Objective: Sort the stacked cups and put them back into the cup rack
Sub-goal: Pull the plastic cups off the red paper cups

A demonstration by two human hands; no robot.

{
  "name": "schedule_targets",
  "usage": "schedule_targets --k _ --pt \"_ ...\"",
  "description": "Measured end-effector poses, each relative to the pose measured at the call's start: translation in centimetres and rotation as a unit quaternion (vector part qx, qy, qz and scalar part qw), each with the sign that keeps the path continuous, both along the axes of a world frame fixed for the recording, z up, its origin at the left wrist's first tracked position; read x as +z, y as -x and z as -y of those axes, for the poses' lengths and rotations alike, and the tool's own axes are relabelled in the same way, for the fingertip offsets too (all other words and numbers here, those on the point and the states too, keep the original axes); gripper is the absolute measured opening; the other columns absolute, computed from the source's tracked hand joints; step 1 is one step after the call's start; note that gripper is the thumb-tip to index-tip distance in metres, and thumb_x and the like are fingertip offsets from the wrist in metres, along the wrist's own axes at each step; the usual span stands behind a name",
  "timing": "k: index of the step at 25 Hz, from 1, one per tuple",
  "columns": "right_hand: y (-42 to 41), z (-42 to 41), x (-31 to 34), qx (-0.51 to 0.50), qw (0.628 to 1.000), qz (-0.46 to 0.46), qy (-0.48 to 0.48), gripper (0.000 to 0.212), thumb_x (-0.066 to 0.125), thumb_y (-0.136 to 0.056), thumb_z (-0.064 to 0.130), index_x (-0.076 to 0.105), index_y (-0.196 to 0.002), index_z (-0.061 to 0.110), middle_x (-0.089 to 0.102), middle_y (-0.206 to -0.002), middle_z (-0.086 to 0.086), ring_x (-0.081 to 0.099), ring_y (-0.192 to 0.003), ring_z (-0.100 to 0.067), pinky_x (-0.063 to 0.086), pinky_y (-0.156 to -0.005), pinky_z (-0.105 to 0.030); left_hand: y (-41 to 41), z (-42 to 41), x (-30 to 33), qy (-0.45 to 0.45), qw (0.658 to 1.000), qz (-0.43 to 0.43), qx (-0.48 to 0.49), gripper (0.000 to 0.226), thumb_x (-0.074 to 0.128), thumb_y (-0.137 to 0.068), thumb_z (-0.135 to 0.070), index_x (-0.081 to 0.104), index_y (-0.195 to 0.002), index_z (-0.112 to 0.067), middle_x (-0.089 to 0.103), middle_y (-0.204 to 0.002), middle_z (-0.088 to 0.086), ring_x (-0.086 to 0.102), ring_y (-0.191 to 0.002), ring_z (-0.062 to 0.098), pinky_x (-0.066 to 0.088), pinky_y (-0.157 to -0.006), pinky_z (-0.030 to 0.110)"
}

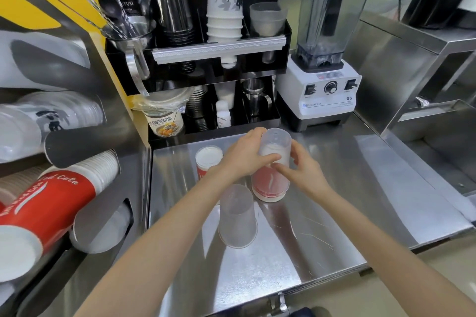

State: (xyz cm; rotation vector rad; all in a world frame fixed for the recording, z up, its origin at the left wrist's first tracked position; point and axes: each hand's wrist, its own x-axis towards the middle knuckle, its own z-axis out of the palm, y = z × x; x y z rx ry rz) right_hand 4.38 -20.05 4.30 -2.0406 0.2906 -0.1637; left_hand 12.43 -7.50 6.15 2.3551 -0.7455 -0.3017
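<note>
An upside-down stack stands mid-counter: a frosted clear plastic cup (277, 145) sits over a red paper cup (269, 184). My left hand (242, 156) wraps the frosted cup from the left. My right hand (302, 168) pinches the stack where the two cups meet, from the right. A second frosted cup (238, 219) stands inverted in front of the stack. Another red paper cup (207, 162) stands inverted to the left, partly behind my left wrist. The cup rack (85, 224) on the left holds a sideways stack of red cola cups (46, 203) and white cups (59, 113).
Behind the counter stands a black organiser (219, 46) with cup stacks, spoons and steel jugs. A white blender (322, 85) sits to its right. A steel sink basin (438, 141) lies at far right. The steel counter (334, 201) ends near my body.
</note>
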Motion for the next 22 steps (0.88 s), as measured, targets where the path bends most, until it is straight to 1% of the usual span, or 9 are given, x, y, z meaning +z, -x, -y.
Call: schedule_targets --k 4,7,9,10,12,13,16,18,22 --pt "-0.5 0.5 0.3 0.016 1.000 0.012 0.015 0.057 0.066 -0.078 0.021 0.041 -0.128 0.027 0.054 -0.110 0.013 0.051 -0.106 -0.007 0.035 -0.078 -0.009 -0.2 -0.4 0.4 0.040 0.999 -0.006 0.008 0.055 0.066 -0.076 -0.040 0.044 -0.121 -0.020 0.054 -0.127 0.000 0.051 -0.118 0.019 0.045 -0.098 0.044" --pt "-0.6 0.6 1.1 0.021 0.999 0.023 0.028 0.057 0.066 -0.078 0.022 0.040 -0.129 0.027 0.054 -0.113 0.013 0.052 -0.113 -0.010 0.035 -0.088 -0.017 0.0 -0.4 1.2 0.066 0.998 -0.010 0.010 0.056 0.067 -0.076 -0.040 0.042 -0.123 -0.021 0.053 -0.130 -0.001 0.049 -0.120 0.016 0.044 -0.100 0.041" --pt "-0.4 0.4 2.2 0.018 0.998 0.042 0.041 0.057 0.066 -0.078 0.025 0.040 -0.129 0.027 0.056 -0.118 0.011 0.051 -0.116 -0.009 0.035 -0.088 -0.016 0.3 -0.6 2.3 0.088 0.996 0.007 0.009 0.057 0.067 -0.077 -0.038 0.042 -0.124 -0.021 0.053 -0.129 -0.001 0.050 -0.119 0.014 0.043 -0.101 0.036" --pt "-0.2 0.3 3.1 0.016 0.997 0.061 0.049 0.058 0.066 -0.078 0.026 0.040 -0.129 0.026 0.056 -0.122 0.009 0.051 -0.116 -0.008 0.037 -0.086 -0.012 0.6 -0.8 3.0 0.110 0.994 0.021 0.006 0.057 0.068 -0.076 -0.036 0.042 -0.125 -0.021 0.053 -0.129 -0.001 0.050 -0.117 0.012 0.043 -0.101 0.028" --pt "0.5 -0.4 5.2 0.020 0.992 0.109 0.063 0.058 0.065 -0.078 0.031 0.039 -0.130 0.029 0.054 -0.127 0.012 0.050 -0.115 -0.003 0.037 -0.083 0.001 1.6 -1.6 5.0 0.174 0.984 0.039 0.004 0.058 0.070 -0.076 -0.031 0.042 -0.125 -0.020 0.051 -0.130 -0.002 0.049 -0.111 0.004 0.037 -0.093 0.003" --pt "0.9 -0.8 6.4 0.027 0.989 0.129 0.066 0.058 0.065 -0.078 0.035 0.039 -0.129 0.031 0.053 -0.127 0.014 0.049 -0.114 0.001 0.035 -0.083 0.004 2.2 -2.2 6.0 0.207 0.977 0.041 0.005 0.057 0.071 -0.076 -0.029 0.041 -0.124 -0.022 0.051 -0.129 -0.005 0.048 -0.109 0.002 0.035 -0.088 -0.002" --pt "2.3 -2.6 9.0 0.067 0.985 0.150 0.047 0.057 0.063 -0.072 0.046 0.039 -0.124 0.042 0.052 -0.123 0.022 0.050 -0.110 0.008 0.036 -0.087 0.003 4.3 -4.5 8.0 0.272 0.961 0.048 0.011 0.054 0.071 -0.074 -0.031 0.039 -0.117 -0.032 0.052 -0.123 -0.014 0.049 -0.114 0.001 0.040 -0.095 0.011" --pt "3.1 -3.8 9.0 0.101 0.986 0.135 0.015 0.058 0.064 -0.068 0.048 0.041 -0.121 0.043 0.055 -0.123 0.023 0.053 -0.109 0.008 0.041 -0.088 -0.003 5.7 -6.1 7.9 0.280 0.958 0.048 0.021 0.050 0.070 -0.071 -0.035 0.039 -0.111 -0.039 0.051 -0.117 -0.021 0.050 -0.112 -0.005 0.042 -0.093 0.010" --pt "3.8 -5.3 6.2 0.149 0.985 0.083 -0.007 0.051 0.070 -0.074 0.029 0.044 -0.114 0.045 0.058 -0.112 0.027 0.054 -0.104 0.013 0.043 -0.081 -0.001 7.3 -8.3 4.9 0.277 0.960 0.004 0.051 0.048 0.071 -0.068 -0.035 0.039 -0.102 -0.047 0.052 -0.109 -0.029 0.052 -0.105 -0.011 0.045 -0.083 0.007"
